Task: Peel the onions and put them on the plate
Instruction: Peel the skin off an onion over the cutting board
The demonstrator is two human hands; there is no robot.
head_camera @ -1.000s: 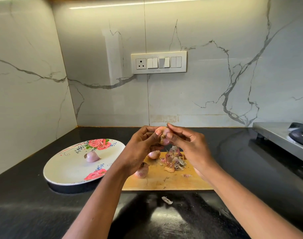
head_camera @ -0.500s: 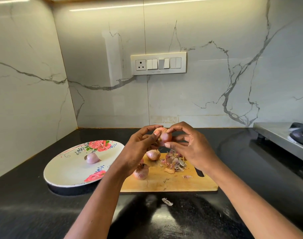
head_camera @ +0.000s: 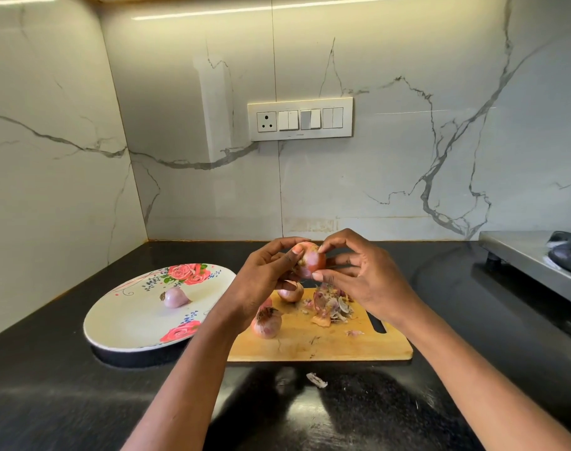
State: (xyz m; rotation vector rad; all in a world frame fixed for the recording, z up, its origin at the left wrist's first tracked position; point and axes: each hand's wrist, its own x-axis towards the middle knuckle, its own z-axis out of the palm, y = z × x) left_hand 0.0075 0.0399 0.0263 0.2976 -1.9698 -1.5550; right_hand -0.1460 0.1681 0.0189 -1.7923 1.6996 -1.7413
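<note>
- Left hand (head_camera: 264, 281) and right hand (head_camera: 368, 281) both gripped one unpeeled onion (head_camera: 311, 260), raised above the cutting board's (head_camera: 342, 348) far edge.
- Two more unpeeled onions sat on the board's left half; one peeled onion (head_camera: 174, 297) lay mid-plate (head_camera: 121, 327).
- Risk: dry skin looked slick, so a fingertip slip could drop the onion onto the peel pile (head_camera: 331, 309) or let it roll off the counter (head_camera: 82, 402).
</note>
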